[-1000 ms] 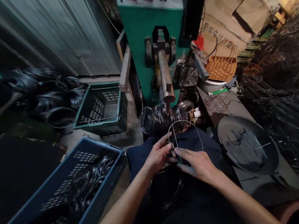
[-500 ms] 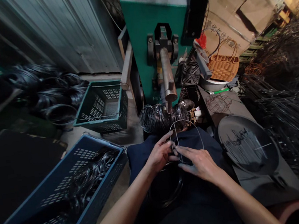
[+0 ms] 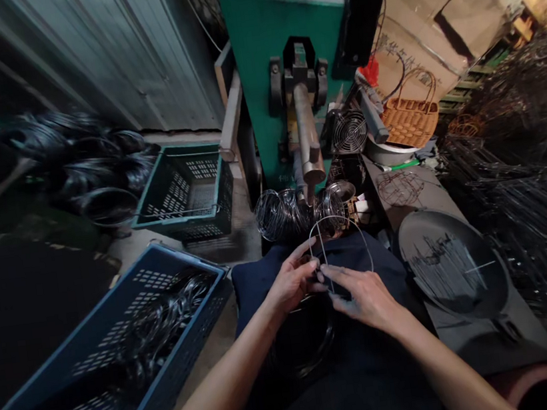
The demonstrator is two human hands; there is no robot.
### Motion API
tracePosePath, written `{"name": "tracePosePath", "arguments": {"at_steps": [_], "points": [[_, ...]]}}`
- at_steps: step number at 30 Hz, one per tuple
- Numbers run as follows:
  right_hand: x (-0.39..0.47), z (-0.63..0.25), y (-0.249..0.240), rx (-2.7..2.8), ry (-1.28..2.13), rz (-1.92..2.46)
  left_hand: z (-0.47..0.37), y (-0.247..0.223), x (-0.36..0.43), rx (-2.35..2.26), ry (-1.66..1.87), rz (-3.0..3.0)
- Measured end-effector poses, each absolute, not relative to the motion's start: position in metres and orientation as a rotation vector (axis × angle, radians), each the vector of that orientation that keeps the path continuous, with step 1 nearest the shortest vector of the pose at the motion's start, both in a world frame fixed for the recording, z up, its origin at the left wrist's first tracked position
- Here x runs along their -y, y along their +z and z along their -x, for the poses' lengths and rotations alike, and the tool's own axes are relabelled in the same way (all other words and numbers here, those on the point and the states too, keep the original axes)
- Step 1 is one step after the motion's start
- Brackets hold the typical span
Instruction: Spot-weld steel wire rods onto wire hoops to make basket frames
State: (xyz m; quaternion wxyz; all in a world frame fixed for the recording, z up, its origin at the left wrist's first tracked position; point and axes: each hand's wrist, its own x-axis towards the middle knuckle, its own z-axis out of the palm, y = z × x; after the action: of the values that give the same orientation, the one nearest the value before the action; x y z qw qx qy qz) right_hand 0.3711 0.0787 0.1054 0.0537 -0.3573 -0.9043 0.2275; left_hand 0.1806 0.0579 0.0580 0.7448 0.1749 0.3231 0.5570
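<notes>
Over my lap, my left hand [image 3: 293, 276] pinches the left side of a thin wire ring [image 3: 360, 228] that has a straight wire across it. My right hand [image 3: 363, 291] also grips this wire ring, its fingers meeting the left fingertips near the straight wire. Part of the ring's lower edge is hidden behind the right hand. On my lap below lie dark wire hoops [image 3: 319, 360]. Just beyond the ring, a bundle of wire rings [image 3: 278, 216] sits under the metal arm [image 3: 308, 136] of a green machine [image 3: 262, 119].
To the left stand a blue crate [image 3: 132, 318] holding wire hoops and a green crate [image 3: 185, 220]. On the right, a pan [image 3: 456, 268] with short wire rods rests on a board [image 3: 528, 339]. Behind it are a wicker basket [image 3: 411, 123] and stacked wire racks [image 3: 532, 218].
The view has tilted slightly. Both hands keep their hold on the wire ring, and the right hand has shifted only a little.
</notes>
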Motion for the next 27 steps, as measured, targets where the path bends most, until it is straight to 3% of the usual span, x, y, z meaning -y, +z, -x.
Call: {"name": "tracePosePath", "arguments": {"at_steps": [27], "points": [[-0.102,-0.364,0.117,2.717,0.705,0.901,-0.178,0.083,-0.069,-0.723,1.336,-0.403]]}}
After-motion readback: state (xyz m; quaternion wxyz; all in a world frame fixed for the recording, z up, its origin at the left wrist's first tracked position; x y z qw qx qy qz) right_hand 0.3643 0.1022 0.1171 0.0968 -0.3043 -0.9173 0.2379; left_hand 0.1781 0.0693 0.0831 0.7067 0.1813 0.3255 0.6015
